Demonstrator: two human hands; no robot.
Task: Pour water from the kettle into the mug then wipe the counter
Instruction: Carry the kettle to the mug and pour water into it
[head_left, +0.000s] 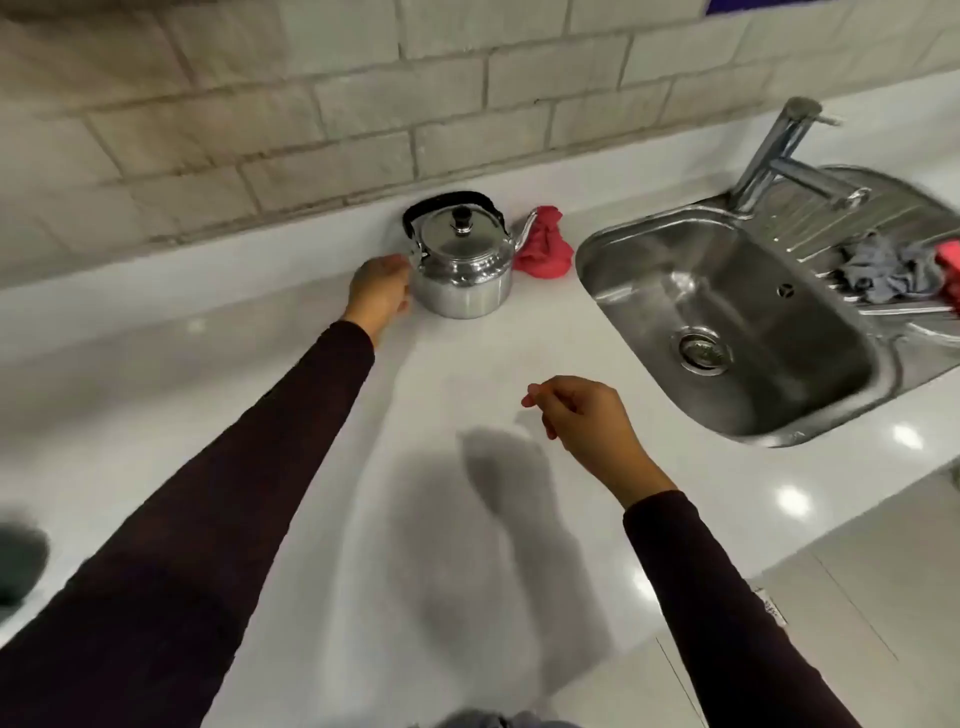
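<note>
At the back of the white bench (519, 374), close to the tiled wall (311, 104), the steel kettle (460, 270) stands upright with its black handle arched over the lid and its spout pointing toward the sink. Your left hand (379, 291) is stretched out to the kettle's left flank, palm against or just beside the metal; whether the fingers close on anything you cannot tell from this angle. Your right hand (582, 421) hovers above the middle of the bench, empty, fingers loosely curled with thumb and forefinger near each other. A crumpled red cloth (545, 244) lies just behind the spout. Right of it sits the steel sink (727, 322) with its tap (779, 150), and a grey rag (883, 270) lies on the drainer. A dark round shape (18, 561) at the far left edge is too blurred to identify.
</note>
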